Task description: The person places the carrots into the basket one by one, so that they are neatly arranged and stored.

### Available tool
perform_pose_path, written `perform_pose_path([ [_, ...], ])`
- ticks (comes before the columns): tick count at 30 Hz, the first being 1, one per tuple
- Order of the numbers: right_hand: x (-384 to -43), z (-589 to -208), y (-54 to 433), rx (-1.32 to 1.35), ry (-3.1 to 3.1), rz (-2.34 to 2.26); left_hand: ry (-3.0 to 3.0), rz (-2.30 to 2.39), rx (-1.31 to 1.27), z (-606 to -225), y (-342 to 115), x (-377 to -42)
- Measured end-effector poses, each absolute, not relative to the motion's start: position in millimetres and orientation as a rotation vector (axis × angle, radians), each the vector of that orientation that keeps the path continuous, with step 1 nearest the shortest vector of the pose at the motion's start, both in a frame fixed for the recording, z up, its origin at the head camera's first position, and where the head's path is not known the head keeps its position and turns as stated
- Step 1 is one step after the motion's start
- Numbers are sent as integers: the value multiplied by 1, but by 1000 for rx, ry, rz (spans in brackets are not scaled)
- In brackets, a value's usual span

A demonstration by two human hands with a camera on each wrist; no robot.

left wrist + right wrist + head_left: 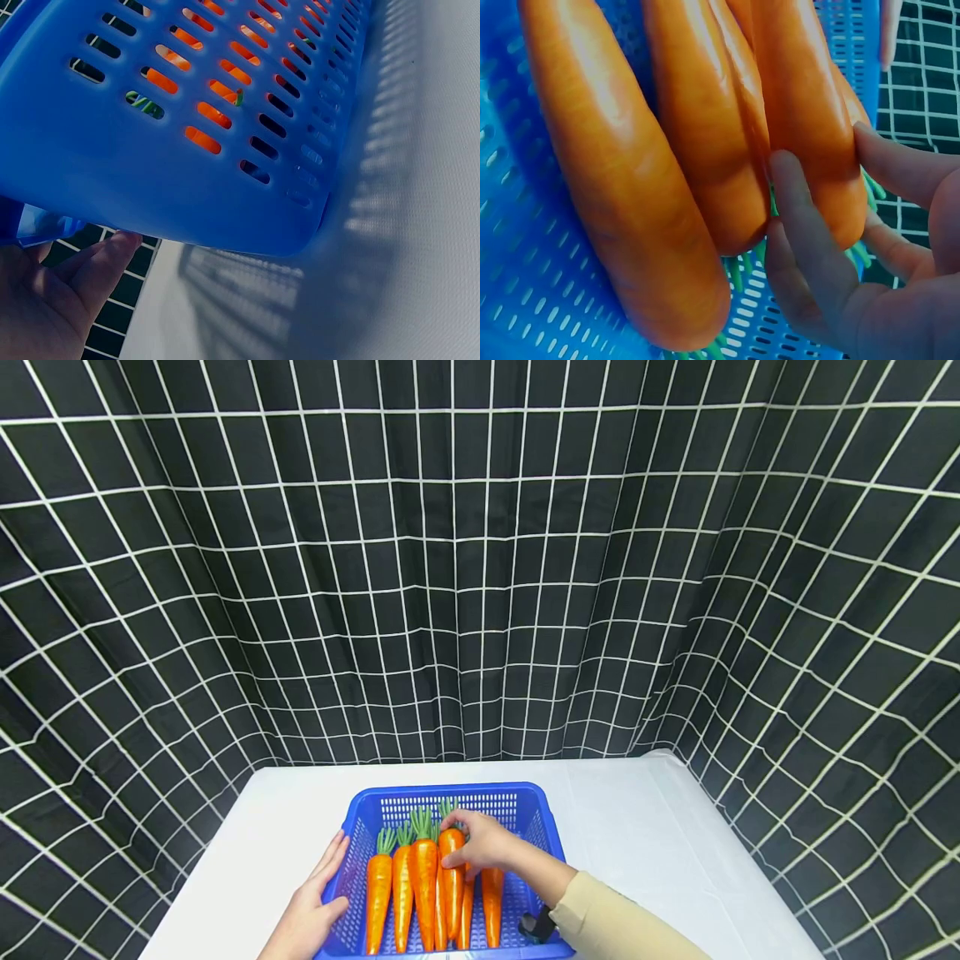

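Observation:
A blue perforated plastic basket (457, 789) holds several orange carrots with green stem ends, lying side by side, stems toward the far wall. My right hand (483, 843) reaches in over the right side and grips one carrot (452, 842) near its stem end. In the right wrist view, thumb and fingers (795, 191) lie on both sides of that carrot (802, 97). Another carrot (622, 180) lies apart, closer to that camera. My left hand (309, 906) rests along the basket's left side, fingers straight at the rim; in the left wrist view a fingertip touches the rim from below.
The basket stands on a white-covered table (637, 827). Behind and at both sides hangs a dark curtain (480, 568) with a white grid. A small black device (536, 927) sits at my right wrist, over the basket's near right corner.

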State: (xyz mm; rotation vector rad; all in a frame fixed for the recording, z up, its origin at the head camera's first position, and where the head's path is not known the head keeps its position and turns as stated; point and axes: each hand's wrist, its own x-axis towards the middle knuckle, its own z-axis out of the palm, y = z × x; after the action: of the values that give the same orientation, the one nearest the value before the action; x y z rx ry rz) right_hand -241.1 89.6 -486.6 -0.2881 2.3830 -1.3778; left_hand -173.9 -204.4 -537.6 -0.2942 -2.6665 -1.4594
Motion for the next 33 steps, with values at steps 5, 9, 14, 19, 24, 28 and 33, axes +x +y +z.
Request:
perform_pose_path([
  [5,-239,-486,90,-294,2406,-1332,-2633,-1455,-334,-538,-205,-173],
  [9,-240,-485,92,-305,2399,-1328,-2618,-1466,-347,-538,-205,-174],
  [14,-240,-482,98,-315,2375,-1375,-2621,-1473,-349,-539,-205,-175],
  [19,-240,-474,109,-370,2419,-1367,-2594,-1516,-376,-543,-206,-177],
  [24,-239,-462,126,-458,2500,-1360,-2548,-1618,-442,-546,-210,-178],
  [28,-237,-453,145,-514,2550,-1389,-2526,-1707,-467,-543,-215,-177],
  [33,-233,-442,180,-483,2624,-1450,-2524,-1780,-491,-535,-226,-178],
])
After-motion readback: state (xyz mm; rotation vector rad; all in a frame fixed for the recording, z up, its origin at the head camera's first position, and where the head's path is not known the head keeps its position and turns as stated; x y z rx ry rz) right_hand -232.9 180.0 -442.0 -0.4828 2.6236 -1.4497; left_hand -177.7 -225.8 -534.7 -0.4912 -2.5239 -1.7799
